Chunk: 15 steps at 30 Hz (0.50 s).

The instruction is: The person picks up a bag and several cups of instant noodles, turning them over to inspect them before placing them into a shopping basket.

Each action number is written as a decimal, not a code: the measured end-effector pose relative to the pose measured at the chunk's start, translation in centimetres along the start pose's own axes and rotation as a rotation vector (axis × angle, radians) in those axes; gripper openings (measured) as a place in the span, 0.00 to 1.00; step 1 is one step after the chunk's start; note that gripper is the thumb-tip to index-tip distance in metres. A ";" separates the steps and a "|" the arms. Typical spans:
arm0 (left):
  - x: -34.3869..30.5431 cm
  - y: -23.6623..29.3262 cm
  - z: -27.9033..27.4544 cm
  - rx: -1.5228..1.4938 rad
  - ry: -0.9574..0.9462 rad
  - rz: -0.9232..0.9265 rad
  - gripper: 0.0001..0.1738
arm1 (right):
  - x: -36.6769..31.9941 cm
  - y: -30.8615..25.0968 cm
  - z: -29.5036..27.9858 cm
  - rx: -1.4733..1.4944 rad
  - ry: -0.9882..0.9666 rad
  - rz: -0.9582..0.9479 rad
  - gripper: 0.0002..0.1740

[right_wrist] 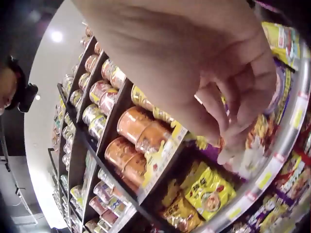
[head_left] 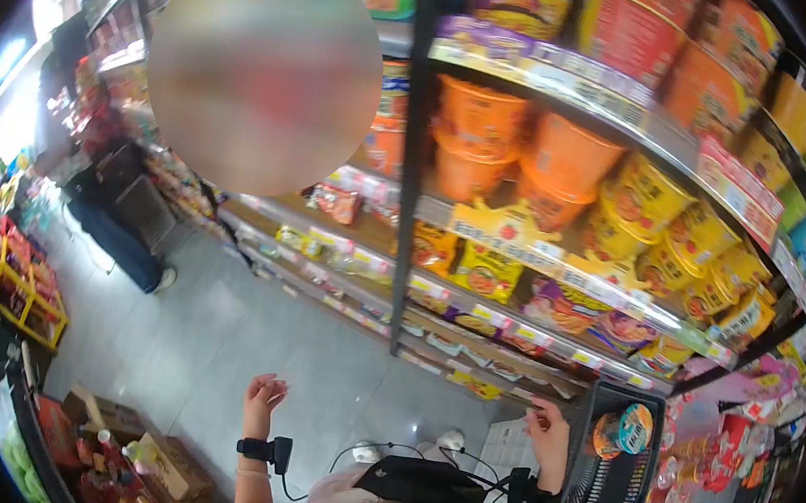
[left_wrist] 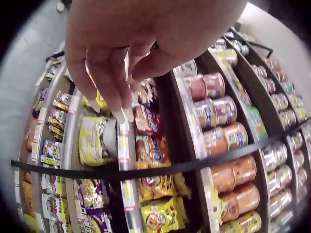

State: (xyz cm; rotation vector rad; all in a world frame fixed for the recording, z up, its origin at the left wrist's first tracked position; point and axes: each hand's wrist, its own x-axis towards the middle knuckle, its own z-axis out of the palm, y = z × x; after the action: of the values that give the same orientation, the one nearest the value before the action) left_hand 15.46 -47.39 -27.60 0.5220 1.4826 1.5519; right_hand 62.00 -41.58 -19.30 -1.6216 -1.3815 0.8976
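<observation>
Loosely bent fingers and nothing in the grip: that is how the left hand [head_left: 263, 411] hangs over the floor in the head view. Seen from its wrist, the same hand [left_wrist: 141, 43] appears in front of shelves of bagged and cupped food. The right hand [head_left: 548, 438] is raised just left of a black basket [head_left: 607, 499], its fingers bent and holding nothing visible. In the right wrist view, this hand [right_wrist: 204, 73] has its fingertips close together before noodle bags. A blue-lidded cup [head_left: 636, 427] and an orange cup [head_left: 606, 436] are in the basket.
Shelves hold orange tubs [head_left: 478, 128], yellow cups [head_left: 646, 193] and yellow bags [head_left: 488, 271]. A person in dark trousers [head_left: 118, 239] stands in the aisle. Cardboard boxes [head_left: 174, 467] and a yellow rack [head_left: 24, 302] are at left; a whitish box [head_left: 503, 450] lies beside the basket.
</observation>
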 end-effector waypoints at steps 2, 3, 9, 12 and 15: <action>-0.5 0.2 -2.9 0.020 0.075 0.016 0.11 | 0.4 -0.2 3.4 0.053 -0.122 0.011 0.13; -0.7 0.4 -4.0 0.028 0.111 0.025 0.11 | 0.8 -0.9 4.8 0.014 -0.207 -0.035 0.14; 1.3 0.7 -7.1 0.155 -0.010 0.059 0.09 | 4.2 -5.1 12.5 -0.257 -0.642 -0.226 0.20; 4.0 2.1 -8.3 0.157 0.047 0.058 0.09 | 6.7 -8.1 16.5 -0.298 -0.737 -0.199 0.20; 7.4 3.4 -10.9 0.137 0.162 0.107 0.09 | 9.9 -9.3 21.4 -0.307 -0.795 -0.230 0.20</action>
State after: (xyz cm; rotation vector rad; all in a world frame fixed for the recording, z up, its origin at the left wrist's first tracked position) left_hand 1.88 -47.00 -28.47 0.5738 1.7176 1.6144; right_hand 40.46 -28.37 -20.06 -1.3097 -2.2898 1.3083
